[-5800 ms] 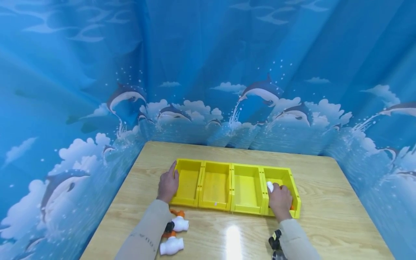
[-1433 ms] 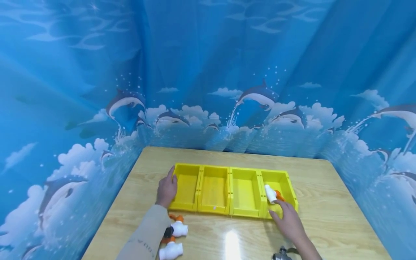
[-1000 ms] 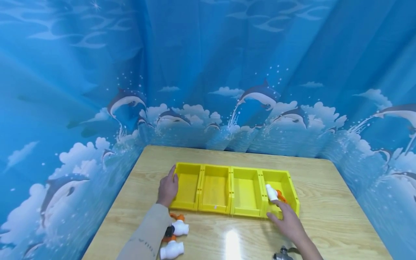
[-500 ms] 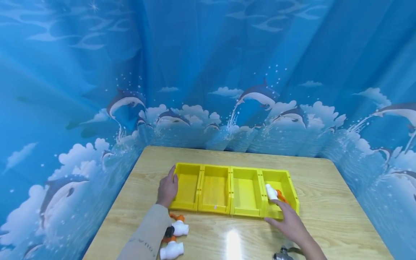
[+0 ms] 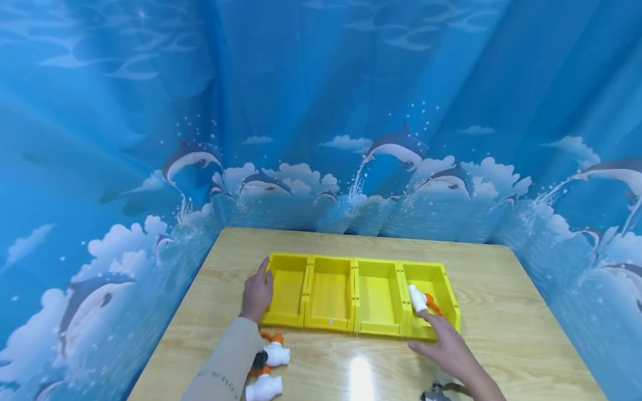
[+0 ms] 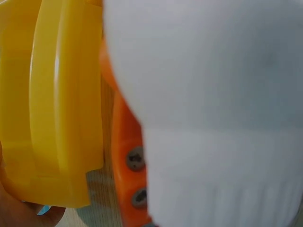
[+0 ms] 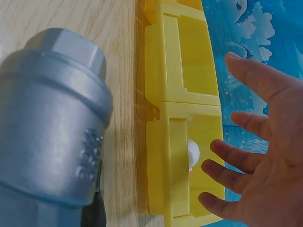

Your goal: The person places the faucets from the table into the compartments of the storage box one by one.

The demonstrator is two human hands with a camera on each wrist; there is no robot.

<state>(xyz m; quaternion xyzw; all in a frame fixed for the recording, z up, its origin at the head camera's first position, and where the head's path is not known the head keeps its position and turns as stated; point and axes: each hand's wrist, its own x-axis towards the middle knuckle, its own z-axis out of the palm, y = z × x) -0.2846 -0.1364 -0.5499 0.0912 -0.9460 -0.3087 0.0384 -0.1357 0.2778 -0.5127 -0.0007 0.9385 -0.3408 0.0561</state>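
Observation:
A white ball valve (image 5: 417, 299) with an orange lever lies in the rightmost compartment of the yellow bin row (image 5: 356, 295). My right hand (image 5: 448, 346) is just in front of that compartment, fingers apart. In the right wrist view the right hand (image 7: 265, 156) has spread fingers and grips nothing. My left hand (image 5: 257, 293) rests against the left end wall of the bins, its index finger stretched along it. Two more white ball valves, an upper one (image 5: 277, 354) and a lower one (image 5: 264, 387), lie on the table by the left sleeve. White valve body (image 6: 208, 113) fills much of the left wrist view.
A grey metal valve (image 5: 435, 392) lies on the table near the right forearm, and looms large as a metal valve body (image 7: 57, 118) in the right wrist view. The wooden table (image 5: 501, 312) is bounded by a blue dolphin-print curtain (image 5: 311, 111).
Several seconds ago my right hand gripped the white ball valve in the rightmost compartment. It has let go and drawn back toward the front edge. The left hand stays at the bins' left end.

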